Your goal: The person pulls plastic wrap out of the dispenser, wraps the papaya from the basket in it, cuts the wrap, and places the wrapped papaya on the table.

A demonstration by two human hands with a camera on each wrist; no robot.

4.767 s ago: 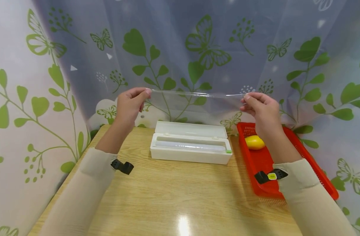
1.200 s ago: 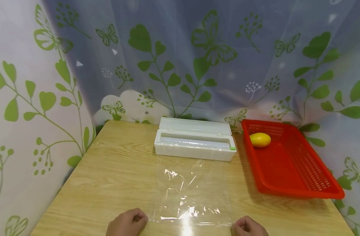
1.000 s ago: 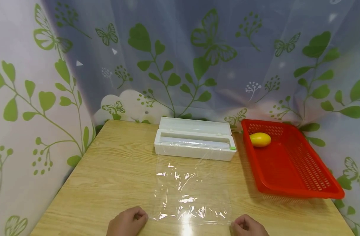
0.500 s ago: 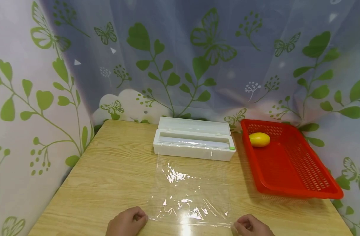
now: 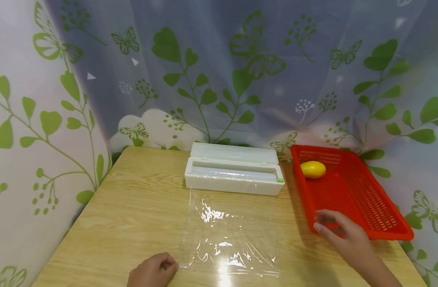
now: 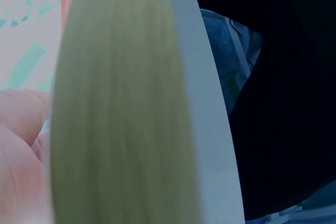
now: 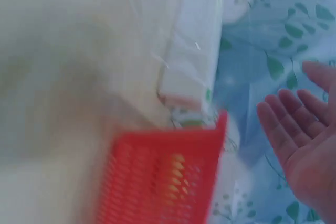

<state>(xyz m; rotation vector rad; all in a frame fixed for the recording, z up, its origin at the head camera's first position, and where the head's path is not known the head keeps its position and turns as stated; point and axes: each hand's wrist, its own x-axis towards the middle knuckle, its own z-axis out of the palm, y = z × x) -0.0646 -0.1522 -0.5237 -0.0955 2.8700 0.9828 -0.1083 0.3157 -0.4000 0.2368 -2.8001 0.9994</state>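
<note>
- Film [image 5: 229, 239] runs from the roll [image 5: 237, 173] over the front of the box [image 5: 233, 161], which sits at the far edge of the table [image 5: 133, 211], and lies towards the near edge.
- Left hand [image 5: 151, 272] seems to pinch the film's near left corner.
- Right hand [image 5: 352, 240] holds nothing, thumb and fingers apart, by the near left corner of the basket [image 5: 344, 191].
- Film's near right corner is unheld; a brush of the right hand could fold it onto itself, and it might cling.
- A left-hand tug could skew the film.

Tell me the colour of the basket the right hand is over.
The basket is red, which shows best in the head view.
</note>
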